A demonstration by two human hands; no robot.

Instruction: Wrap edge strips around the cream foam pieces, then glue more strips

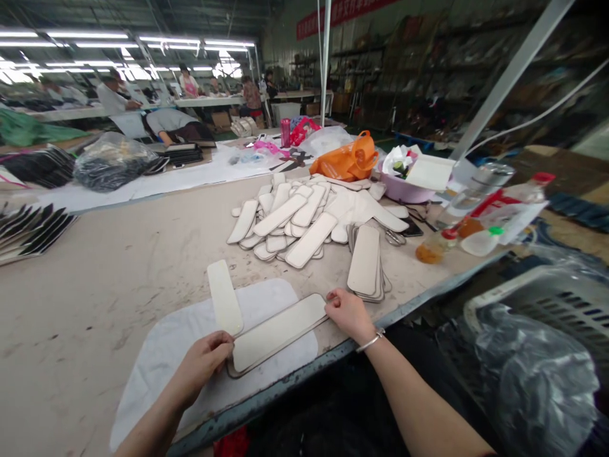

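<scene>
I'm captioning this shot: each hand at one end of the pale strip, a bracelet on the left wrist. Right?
Not quite: the bracelet is on the right wrist, not the left, as the head view shows. Otherwise yes: the left hand is at one end of the pale strip, the right hand at the other.

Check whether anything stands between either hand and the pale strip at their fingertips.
Nothing visible does: the left hand is at one end of the pale strip, the right hand at the other. A separate pale piece lies nearby, blocking neither.
</scene>
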